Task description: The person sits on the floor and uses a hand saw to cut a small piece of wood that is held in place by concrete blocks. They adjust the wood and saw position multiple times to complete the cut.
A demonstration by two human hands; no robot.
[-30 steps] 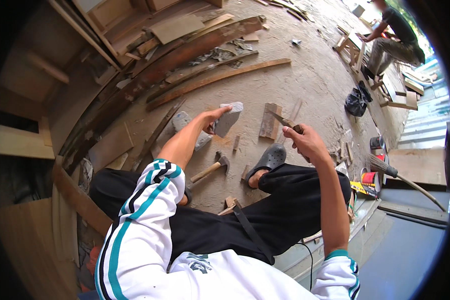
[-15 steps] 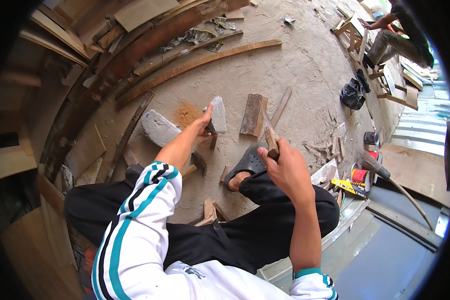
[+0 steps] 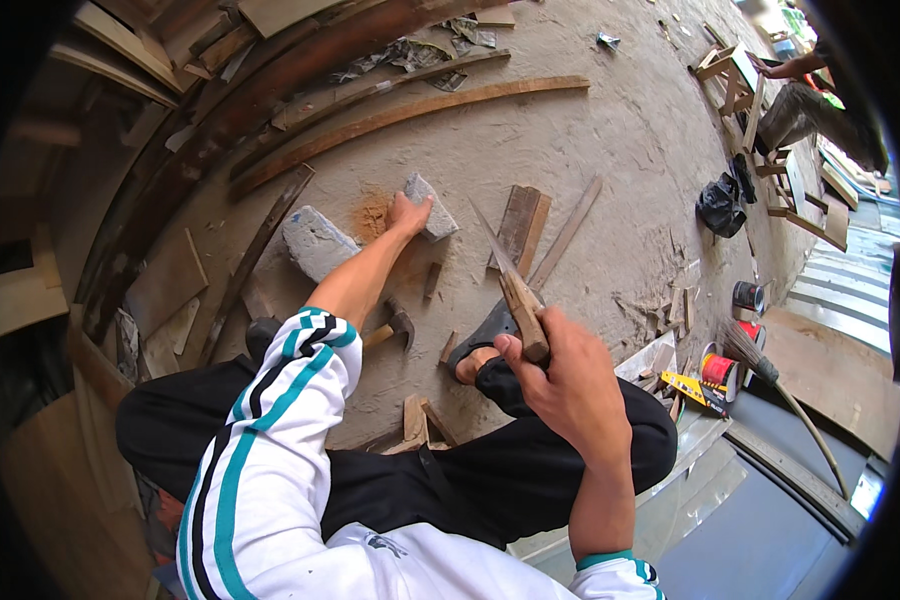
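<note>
The person's left hand [image 3: 407,213] is closed around the near edge of a rough grey rectangular block [image 3: 434,208], out ahead over the floor; I can't tell whether the block rests there or is held just above it. The right hand [image 3: 573,378], nearer the body, grips a brown wooden-handled tool with a long tapering metal blade [image 3: 523,305], its tip pointing away, up toward the block but apart from it.

Just left of the left hand is a patch of orange-brown powder [image 3: 371,211], and beside that lies a second chunky pale-grey block [image 3: 317,243]. Closer to the person's legs I see a wooden-handled hammer with a dark metal head [image 3: 401,326]. Past the blade, a short brown wooden board [image 3: 519,226] lies next to a thin brown wooden strip [image 3: 567,232], and under the blade side is a dark-grey perforated clog [image 3: 483,332] on the person's foot.

Farther right sits a crumpled black plastic bag [image 3: 721,206], with a long-handled bristle broom [image 3: 795,405] lower down. At the upper right another person [image 3: 815,115] bends by a wooden frame [image 3: 738,85]
</note>
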